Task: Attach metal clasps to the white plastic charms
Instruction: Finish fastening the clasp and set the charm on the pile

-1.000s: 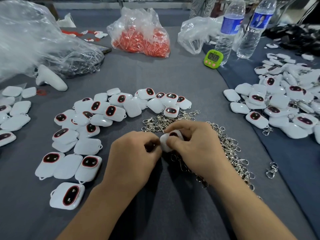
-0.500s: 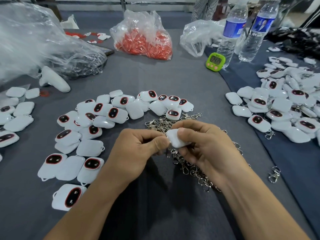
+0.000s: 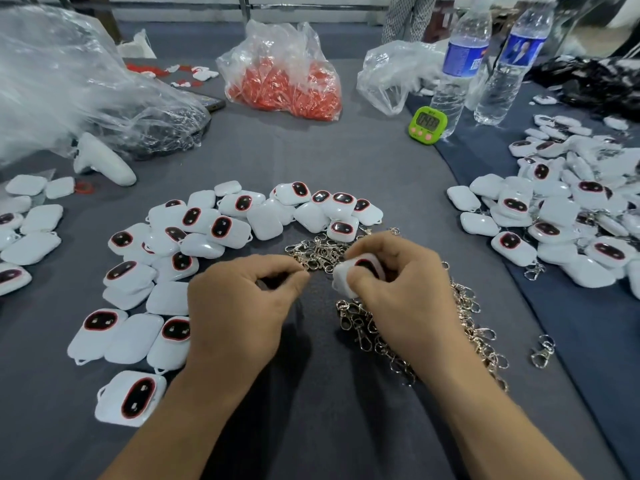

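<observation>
Right hand (image 3: 405, 289): fingers pinch a white plastic charm with a dark, red-rimmed oval (image 3: 358, 271).
Left hand (image 3: 239, 306): fingers curled, thumb meeting forefinger; contents cannot be told.
Silver metal clasps (image 3: 362, 325): heaped on the grey table (image 3: 311, 161) below.

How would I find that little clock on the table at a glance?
On the grey table, find the two clear water bottles standing at the far right. At the foot of the bottle nearer the table's middle sits the timer. It is the only bright green thing there, square, with a dark number display and pink buttons.
</observation>
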`<state>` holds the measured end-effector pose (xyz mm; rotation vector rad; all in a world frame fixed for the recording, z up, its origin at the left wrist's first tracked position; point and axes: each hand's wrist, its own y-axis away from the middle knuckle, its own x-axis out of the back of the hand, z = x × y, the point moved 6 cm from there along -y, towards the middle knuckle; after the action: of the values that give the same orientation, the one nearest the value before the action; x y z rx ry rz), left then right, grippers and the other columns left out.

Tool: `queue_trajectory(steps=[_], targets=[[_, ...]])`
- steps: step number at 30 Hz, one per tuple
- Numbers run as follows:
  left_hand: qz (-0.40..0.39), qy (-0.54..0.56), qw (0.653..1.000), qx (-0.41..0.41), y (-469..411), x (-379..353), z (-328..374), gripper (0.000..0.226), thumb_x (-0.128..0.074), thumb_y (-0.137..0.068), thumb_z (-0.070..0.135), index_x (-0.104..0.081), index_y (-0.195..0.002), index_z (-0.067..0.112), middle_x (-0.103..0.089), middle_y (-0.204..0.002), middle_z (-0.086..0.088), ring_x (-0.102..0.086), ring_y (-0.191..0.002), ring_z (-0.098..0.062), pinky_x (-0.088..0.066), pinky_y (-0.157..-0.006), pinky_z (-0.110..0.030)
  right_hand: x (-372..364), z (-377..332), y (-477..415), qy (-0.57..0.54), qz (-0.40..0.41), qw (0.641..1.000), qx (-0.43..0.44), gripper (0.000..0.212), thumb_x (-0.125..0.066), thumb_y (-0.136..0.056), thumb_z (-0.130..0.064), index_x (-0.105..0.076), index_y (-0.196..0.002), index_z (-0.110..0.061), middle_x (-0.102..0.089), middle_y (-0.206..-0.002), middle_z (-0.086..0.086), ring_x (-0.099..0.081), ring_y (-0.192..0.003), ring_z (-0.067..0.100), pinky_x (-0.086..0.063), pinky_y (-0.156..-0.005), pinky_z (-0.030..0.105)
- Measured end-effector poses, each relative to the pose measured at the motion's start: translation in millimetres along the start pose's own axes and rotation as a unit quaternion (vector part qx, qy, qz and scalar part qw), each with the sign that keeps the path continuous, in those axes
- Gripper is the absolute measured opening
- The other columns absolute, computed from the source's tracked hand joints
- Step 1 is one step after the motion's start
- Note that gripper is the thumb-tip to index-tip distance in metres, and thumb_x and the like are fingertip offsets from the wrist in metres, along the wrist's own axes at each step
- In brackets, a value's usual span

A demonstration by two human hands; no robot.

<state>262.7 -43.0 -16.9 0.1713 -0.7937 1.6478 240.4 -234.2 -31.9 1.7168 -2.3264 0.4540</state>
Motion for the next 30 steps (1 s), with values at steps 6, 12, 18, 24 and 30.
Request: queue_trajectory(steps=[6,12,18,24,30], targets=[[-0.094,0.173,0.975,0.101,-1.9,-18.5,-11.0,0.020,-0.084,-0.077,0.015,-0.080,-0.077,0.034,-0.076,-0.072,0.011,-0.068,-0.066,-0.003,-0.053,-0.069,-0.020,-12.3,-9.7,8.0,0.103,-0.030,0.993,0.044,0.012,-0.066,-0.083,-0.022,-0.061,-0.083,-0.033,-0.065,-0.065,-0.004,-0.057,-0.057,0.011,-0.045,-0.052,0.024],[-0.153,0.244,0.950,0.121,0.5,-24.6,-8.5,0.017,-0.081,-0.077,0.009,-0.082,-0.078,0.025,-0.077,-0.074,-0.001,-0.069,-0.066,-0.010,-0.057,-0.067,-0.021,-9.4,-10.7,5.5,0.060,-0.037,0.997,0.042,0.016,-0.079,-0.083,-0.017,-0.072,-0.075,-0.029,-0.069,-0.068,-0.014,-0.062,-0.063,0.003,-0.047,-0.058,0.016],[-0.167,0.217,0.953,0.131,2.1,-29.0,-11.6,0.019,-0.082,-0.077,0.008,-0.082,-0.079,0.027,-0.078,-0.075,0.002,-0.074,-0.072,-0.011,-0.059,-0.072,-0.024,-7.7,-10.0,3.7,0.030,-0.058,0.998,0.022,0.018,-0.079,-0.080,-0.010,-0.075,-0.073,-0.026,-0.070,-0.066,-0.009,-0.062,-0.060,0.002,-0.049,-0.057,0.016],[-0.199,0.209,0.947,0.139,1.3,-26.9,-12.7,0.017,-0.084,-0.078,0.010,-0.082,-0.081,0.026,-0.078,-0.078,0.002,-0.076,-0.080,-0.022,-0.061,-0.080,-0.037,-7.8,-15.3,5.6,0.070,-0.033,0.995,0.063,0.021,-0.077,-0.085,-0.010,-0.075,-0.076,-0.029,-0.070,-0.068,-0.017,-0.063,-0.064,0.001,-0.046,-0.060,0.013],[-0.224,0.194,0.946,0.129,3.2,-28.3,-9.8,0.009,-0.077,-0.066,0.027,-0.080,-0.074,0.024,-0.073,-0.067,-0.001,-0.059,-0.059,-0.015,-0.051,-0.062,-0.036,-8.7,-22.8,10.4,0.097,-0.033,0.988,0.119,0.024,-0.077,-0.083,-0.006,-0.077,-0.079,-0.030,-0.073,-0.079,-0.021,-0.069,-0.081,0.001,-0.049,-0.073,0.013]])
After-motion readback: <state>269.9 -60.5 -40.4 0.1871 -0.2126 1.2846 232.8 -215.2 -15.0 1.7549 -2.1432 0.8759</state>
